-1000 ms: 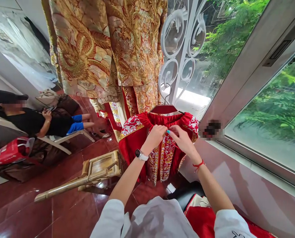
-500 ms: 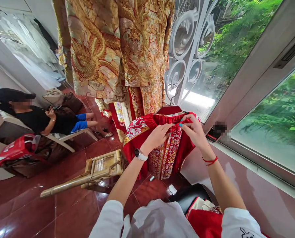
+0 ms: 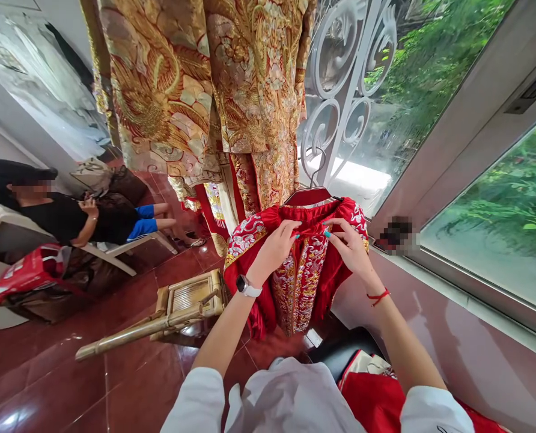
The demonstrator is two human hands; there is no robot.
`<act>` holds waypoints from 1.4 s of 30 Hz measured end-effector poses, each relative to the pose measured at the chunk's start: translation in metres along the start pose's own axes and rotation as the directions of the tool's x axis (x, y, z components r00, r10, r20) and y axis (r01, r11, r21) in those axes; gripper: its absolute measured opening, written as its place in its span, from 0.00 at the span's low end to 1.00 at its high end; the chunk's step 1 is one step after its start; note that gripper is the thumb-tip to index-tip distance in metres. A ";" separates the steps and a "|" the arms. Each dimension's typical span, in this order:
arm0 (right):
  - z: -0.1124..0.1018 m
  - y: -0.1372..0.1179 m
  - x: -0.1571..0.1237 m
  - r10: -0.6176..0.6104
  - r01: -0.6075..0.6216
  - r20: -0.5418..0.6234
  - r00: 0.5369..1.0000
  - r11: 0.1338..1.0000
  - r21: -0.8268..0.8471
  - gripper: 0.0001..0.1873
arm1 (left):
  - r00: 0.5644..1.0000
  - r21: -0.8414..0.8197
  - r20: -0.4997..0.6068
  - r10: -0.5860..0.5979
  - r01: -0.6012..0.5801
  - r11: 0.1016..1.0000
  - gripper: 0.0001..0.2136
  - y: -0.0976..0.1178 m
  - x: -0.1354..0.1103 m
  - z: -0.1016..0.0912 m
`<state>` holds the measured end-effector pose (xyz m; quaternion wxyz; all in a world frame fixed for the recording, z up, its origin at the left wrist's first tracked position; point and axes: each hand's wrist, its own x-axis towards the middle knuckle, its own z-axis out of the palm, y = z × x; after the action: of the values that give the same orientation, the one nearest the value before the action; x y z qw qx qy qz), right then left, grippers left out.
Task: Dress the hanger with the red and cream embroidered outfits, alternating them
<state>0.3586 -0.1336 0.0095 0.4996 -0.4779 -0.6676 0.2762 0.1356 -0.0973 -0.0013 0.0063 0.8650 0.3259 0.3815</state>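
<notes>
My left hand [image 3: 274,248] and my right hand [image 3: 350,246] have moved a little apart; each seems to pinch the collar [image 3: 310,214] of the red jacket [image 3: 295,294], hanging on its hanger [image 3: 310,196] before me, so the cloth between lies, I judge, more open for handling.

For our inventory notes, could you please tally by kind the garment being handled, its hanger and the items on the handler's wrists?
Garment, a red cloth jacket with white and gold embroidery: 1
Hanger, a dark red hanger with a curved hook: 1
Wrist items, a white-banded watch and a thin red bracelet: 2
Total: 4
</notes>
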 end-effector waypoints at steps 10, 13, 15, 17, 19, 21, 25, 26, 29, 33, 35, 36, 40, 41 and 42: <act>0.003 0.019 0.000 -0.009 0.023 0.104 0.995 0.992 -0.126 0.24 | 0.957 -0.136 -0.264 -0.116 0.082 0.987 0.12 0.023 -0.009 0.002; 0.004 0.020 -0.001 -0.006 0.015 0.077 0.997 0.993 -0.115 0.23 | 0.905 -0.419 -0.218 -0.366 0.252 0.873 0.08 0.037 -0.012 0.002; 0.006 0.019 -0.001 0.001 0.005 0.056 0.998 0.994 -0.106 0.22 | 0.811 -0.720 -0.059 -0.582 0.370 0.587 0.06 0.044 -0.013 0.002; 0.007 0.018 -0.002 0.015 -0.011 0.039 0.999 0.994 -0.106 0.22 | 0.694 -0.896 0.166 -0.701 0.403 0.186 0.08 0.049 -0.015 0.000; 0.008 0.019 -0.002 0.025 -0.021 0.032 0.999 0.994 -0.110 0.22 | 0.613 -0.918 0.338 -0.714 0.382 -0.107 0.12 0.051 -0.019 -0.003; 0.009 0.021 -0.003 0.023 -0.019 0.032 0.999 0.994 -0.109 0.22 | 0.576 -0.883 0.452 -0.682 0.398 -0.249 0.14 0.051 -0.024 -0.007; 0.011 0.025 -0.003 0.006 -0.001 0.044 0.999 0.993 -0.121 0.23 | 0.570 -0.751 0.657 -0.493 0.546 -0.371 0.12 0.045 -0.033 -0.010; 0.011 0.023 -0.002 0.002 0.004 0.040 0.999 0.990 -0.141 0.24 | 0.573 -0.735 0.677 -0.462 0.553 -0.392 0.11 0.043 -0.033 -0.012; 0.001 0.006 0.003 -0.060 0.060 0.003 0.998 0.971 -0.230 0.23 | 0.560 -0.741 0.671 -0.486 0.490 -0.458 0.10 0.034 -0.026 -0.025; -0.019 -0.022 0.011 -0.169 0.154 -0.051 0.984 0.963 -0.222 0.18 | 0.519 -0.734 0.677 -0.522 0.438 -0.519 0.10 0.025 -0.013 -0.056; -0.022 -0.022 0.011 -0.141 0.126 -0.093 0.986 0.980 -0.151 0.13 | 0.514 -0.757 0.652 -0.558 0.406 -0.511 0.09 0.022 -0.012 -0.067; -0.022 -0.018 0.010 -0.115 0.103 -0.111 0.987 0.988 -0.114 0.11 | 0.507 -0.772 0.635 -0.582 0.394 -0.499 0.09 0.020 -0.013 -0.069; -0.015 0.003 -0.003 -0.064 0.055 -0.097 0.993 0.995 -0.086 0.08 | 0.493 -0.775 0.632 -0.598 0.407 -0.484 0.08 0.016 -0.023 -0.061; -0.015 0.005 -0.007 -0.066 0.059 -0.055 0.996 0.991 -0.124 0.10 | 0.500 -0.770 0.638 -0.586 0.409 -0.489 0.07 0.016 -0.024 -0.058; -0.017 0.006 -0.011 -0.071 0.070 -0.003 0.997 0.983 -0.171 0.11 | 0.511 -0.768 0.640 -0.574 0.406 -0.495 0.06 0.015 -0.025 -0.055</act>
<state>0.3766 -0.1430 0.0063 0.4691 -0.4963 -0.7031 0.1980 0.0949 -0.1363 0.0252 0.7868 0.2449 0.3162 0.4701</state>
